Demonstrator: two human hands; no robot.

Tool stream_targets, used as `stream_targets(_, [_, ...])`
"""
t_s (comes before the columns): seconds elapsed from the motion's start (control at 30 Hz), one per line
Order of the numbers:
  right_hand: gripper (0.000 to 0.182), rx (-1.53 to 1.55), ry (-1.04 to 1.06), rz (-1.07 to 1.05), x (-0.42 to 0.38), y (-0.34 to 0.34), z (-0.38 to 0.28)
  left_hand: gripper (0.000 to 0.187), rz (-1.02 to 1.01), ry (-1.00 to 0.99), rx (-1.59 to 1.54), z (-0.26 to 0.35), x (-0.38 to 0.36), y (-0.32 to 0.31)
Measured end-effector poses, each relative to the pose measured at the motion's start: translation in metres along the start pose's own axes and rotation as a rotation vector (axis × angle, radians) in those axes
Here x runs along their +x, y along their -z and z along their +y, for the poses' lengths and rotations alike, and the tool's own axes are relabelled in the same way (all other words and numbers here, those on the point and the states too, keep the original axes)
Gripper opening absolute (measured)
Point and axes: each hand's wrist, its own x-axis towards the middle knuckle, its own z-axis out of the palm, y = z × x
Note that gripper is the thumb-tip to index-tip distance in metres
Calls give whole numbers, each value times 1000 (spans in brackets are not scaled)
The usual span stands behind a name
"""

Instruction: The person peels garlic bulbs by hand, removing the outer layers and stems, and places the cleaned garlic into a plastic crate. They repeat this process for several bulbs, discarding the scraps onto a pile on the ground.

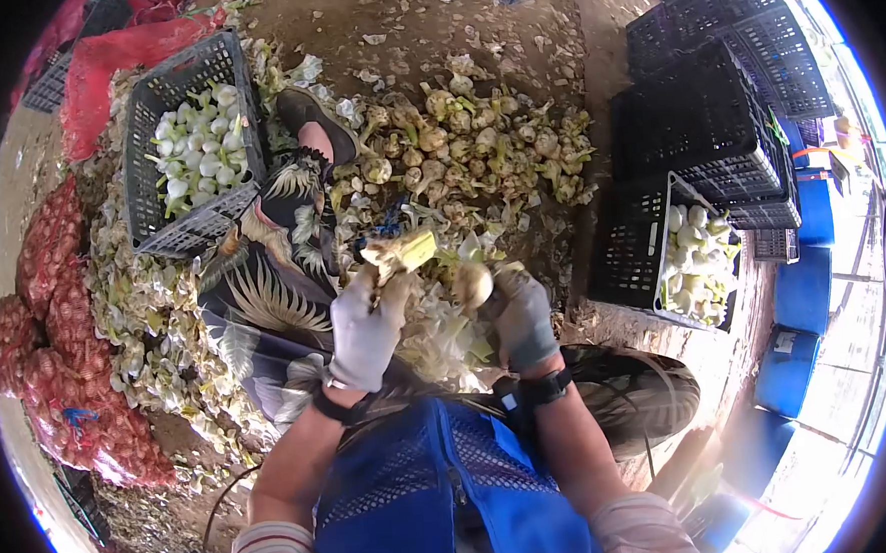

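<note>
Blue vest mesh [394,489] fills the near edge, and just beyond it two gloved hands work above the lap, over a loose heap of pale skins. On the left hand [363,331], the fingers are closed on a stalk piece [402,251], ragged and brown at one end, yellow-green at the other. On the right hand [526,322], the fingers are bent around the side of a round bulb [472,285], seemingly clamped on it, though their undersides are hidden. The two held things are close together but apart, and the bulb looks duller than the white ones in the crates.

A good share looks finished: clean white bulbs [199,144] with short green stems lie well up inside the left crate [185,228], beside the person's shoe [309,118], and more white bulbs [698,263] lie in the right crate [627,257]. Much seems left, too. Straight ahead, a broad pile of brownish, rough-skinned bulbs [466,140] spreads over the ground, their stems and dry wrappers apparently still on. Shed skins [150,332] lie thick around the left crate, which suggests a long run of work already behind. Red net sacks [65,326], packed full, lie at far left; whether their contents count as waiting or finished, I cannot tell.
</note>
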Motion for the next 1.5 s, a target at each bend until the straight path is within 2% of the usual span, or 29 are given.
stream_targets(0.03, [20,86,-87,28,4,15,-4,16,-60,69,-102,10,-4,9])
stream_targets(0.07, [19,91,-34,91,21,51,8,17,-124,-4,-151,5,-5,14])
stream_targets(0.13, [18,-103,127,162,7,21,-1,29,-304,-118,237,-13,-2,24])
stream_targets(0.17, [18,-101,125,161,5,14,0,29,-303,-117,240,-20,-3,22])
stream_targets(0.23, [21,-582,362,64,3,2,1,44,-219,-230,538,-38,-4,15])
stream_targets(0.27, [21,-578,360,66,0,-5,0,44,-222,-229,540,-48,-4,8])
stream_targets(0.33, [32,-1192,847,-72,-8,-23,-3,54,-373,54,69,-34,9,-8])
stream_targets(0.37, [39,-1175,845,-129,-13,-29,1,42,-430,104,-54,-5,11,-9])
stream_targets(0.4, [39,-1310,986,-227,-11,-30,0,42,-428,103,-53,-15,11,-16])
stream_targets(0.47, [38,-1426,1028,-296,-12,-31,-3,33,-441,233,-153,-45,9,-33])
stream_targets(0.5, [38,-1426,1027,-296,-14,-30,-4,33,-433,322,-313,-35,7,-31])
stream_targets(0.57, [35,-1137,809,-200,-18,-27,-7,33,-433,327,-373,-38,5,-23])
stream_targets(0.6, [35,-1136,807,-196,-19,-25,-10,33,-435,329,-433,-37,5,-16])
stream_targets(0.67, [34,-1160,750,-216,-18,-23,-18,32,-499,285,-300,-31,10,-5])
stream_targets(0.73, [32,-1121,749,-248,-18,-26,-18,27,-527,0,-84,-31,14,0])
stream_targets(0.77, [26,-981,557,-195,-18,-22,-15,23,-476,-202,28,-31,17,2])
stream_targets(0.8, [21,-837,368,-141,-18,-19,-12,23,-476,-202,28,-25,19,4])
stream_targets(0.87, [20,-686,331,-74,-14,-15,-12,18,-557,-173,199,-11,21,10])
stream_targets(0.93, [19,-534,294,-8,-8,-10,-13,17,-601,-140,118,1,9,8])
stream_targets(1.0, [14,-92,150,190,1,1,-12,17,-814,-327,167,-5,-11,7])
stream_targets(1.07, [12,14,150,324,14,21,-8,26,-914,-215,143,-25,-28,9])
stream_targets(1.17, [11,-26,123,370,6,13,-16,49,-683,-242,495,-40,-25,18])
stream_targets(1.2, [11,-26,122,372,3,5,-13,49,-684,-241,495,-34,-17,14])
stream_targets(1.27, [14,-186,184,286,0,-8,-5,52,-406,-135,201,-16,-3,1])
stream_targets(1.33, [22,-220,141,227,-1,-9,3,51,-455,-64,200,-19,8,-10])
stream_targets(1.4, [14,-381,366,134,-1,-13,11,45,-652,366,-157,-34,14,-27])
stream_targets(1.43, [18,-309,325,130,-4,-14,5,34,-644,447,-348,-28,12,-26])
stream_targets(1.47, [18,-307,324,139,-5,-8,2,34,-652,452,-346,-21,8,-27])
stream_targets(1.5, [22,-269,187,98,-6,-5,-6,29,-645,498,-524,-16,2,-27])
